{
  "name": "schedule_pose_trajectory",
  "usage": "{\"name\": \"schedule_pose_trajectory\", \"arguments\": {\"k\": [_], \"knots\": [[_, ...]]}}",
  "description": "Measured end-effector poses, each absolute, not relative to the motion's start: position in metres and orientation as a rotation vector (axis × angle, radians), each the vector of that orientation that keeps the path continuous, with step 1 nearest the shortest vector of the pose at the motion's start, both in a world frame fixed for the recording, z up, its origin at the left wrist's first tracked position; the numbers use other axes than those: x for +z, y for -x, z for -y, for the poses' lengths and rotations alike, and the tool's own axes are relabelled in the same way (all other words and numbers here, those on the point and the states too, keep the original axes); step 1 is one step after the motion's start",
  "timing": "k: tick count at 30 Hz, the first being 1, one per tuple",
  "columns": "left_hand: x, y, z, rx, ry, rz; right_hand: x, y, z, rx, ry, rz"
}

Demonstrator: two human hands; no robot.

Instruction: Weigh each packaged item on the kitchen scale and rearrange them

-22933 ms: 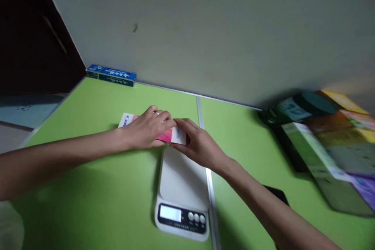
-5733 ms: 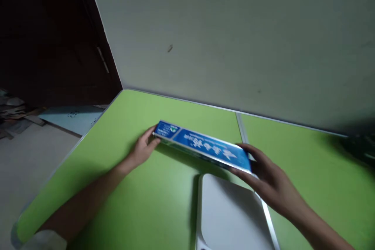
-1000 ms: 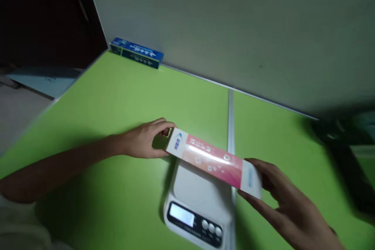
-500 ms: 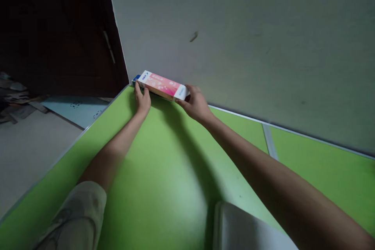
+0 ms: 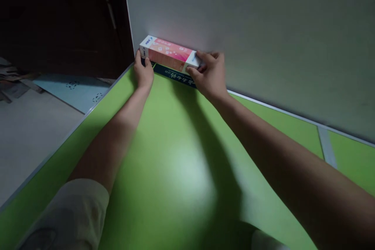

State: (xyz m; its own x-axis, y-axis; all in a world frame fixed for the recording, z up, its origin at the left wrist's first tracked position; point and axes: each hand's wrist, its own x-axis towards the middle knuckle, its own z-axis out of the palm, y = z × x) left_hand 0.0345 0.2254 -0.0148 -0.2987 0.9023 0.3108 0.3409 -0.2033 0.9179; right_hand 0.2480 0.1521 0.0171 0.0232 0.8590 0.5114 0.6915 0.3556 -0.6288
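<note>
Your worktop is the broadest thing in view, a smooth, glossy green sheet with a bright patch of reflected light and a thin metallic edge. Behind it stands a plain, matt grey wall with a small dark mark near the top. To the far left is a flat, dark reddish-brown door, and on the left you have a dull grey floor with a flat, pale blue panel lying on it. Your loose, light fabric sleeve is creased. A flat grey strip crosses the worktop on the right.

Your right hand pinches the right end of the pink-and-white box between thumb and fingers, while your left hand grips its left end. That box is long, rectangular and slightly shiny, with small white flower shapes. It lies at the far left, beside the wall and on top of the long, dark blue box, whose lettered near side shows below it.

Compared with half a second ago, your pink-and-white box has come into line with the dark blue box, whose blue left end no longer juts out past it. More of the lettered side shows now, and the white scale has almost left your view at the near edge.
</note>
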Motion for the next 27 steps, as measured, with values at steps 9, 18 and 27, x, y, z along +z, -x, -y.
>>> {"name": "schedule_pose_trajectory", "arguments": {"k": [9, 18, 27], "knots": [[0.012, -0.042, -0.196, 1.526, -1.381, -1.685, 0.050, -0.235, -0.128, 0.403, 1.563, 1.594], [0.061, -0.049, -0.126, 1.447, -1.356, -1.897, 0.106, -0.316, 0.088, 0.809, 1.649, 1.647], [0.086, -0.187, 0.026, 1.217, -2.257, -0.977, 0.112, -0.433, 0.289, 0.634, 1.839, 1.207]]}}
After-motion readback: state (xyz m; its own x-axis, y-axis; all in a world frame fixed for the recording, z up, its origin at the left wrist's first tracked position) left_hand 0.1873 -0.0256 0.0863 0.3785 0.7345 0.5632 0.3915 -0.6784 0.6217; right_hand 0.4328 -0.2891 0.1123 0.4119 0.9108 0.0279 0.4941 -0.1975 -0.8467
